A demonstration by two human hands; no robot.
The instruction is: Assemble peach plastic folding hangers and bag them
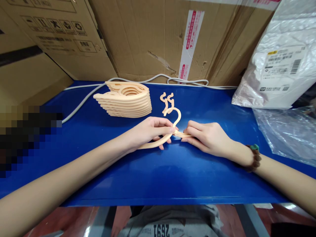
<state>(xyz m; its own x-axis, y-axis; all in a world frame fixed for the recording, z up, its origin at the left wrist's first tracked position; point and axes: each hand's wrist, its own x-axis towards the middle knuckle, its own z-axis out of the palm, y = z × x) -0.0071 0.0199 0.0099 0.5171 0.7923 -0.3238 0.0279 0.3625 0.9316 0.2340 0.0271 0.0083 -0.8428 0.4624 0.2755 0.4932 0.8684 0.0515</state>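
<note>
A peach plastic hanger (175, 119) lies on the blue table (158, 177), held at its middle by both hands. My left hand (148, 131) grips the left arm of the hanger, fingers curled over it. My right hand (206, 137) pinches the right arm where it meets the hook. The hook curves up between the two hands. Two loose peach hooks (167, 102) lie just behind it. A stack of several peach hanger parts (124, 103) sits further back on the left.
Cardboard boxes (153, 36) wall off the back. A white cable (93, 90) runs along the far table edge. A white plastic parcel (278, 62) and clear plastic bag (286, 131) sit at the right. A blurred patch covers the left edge.
</note>
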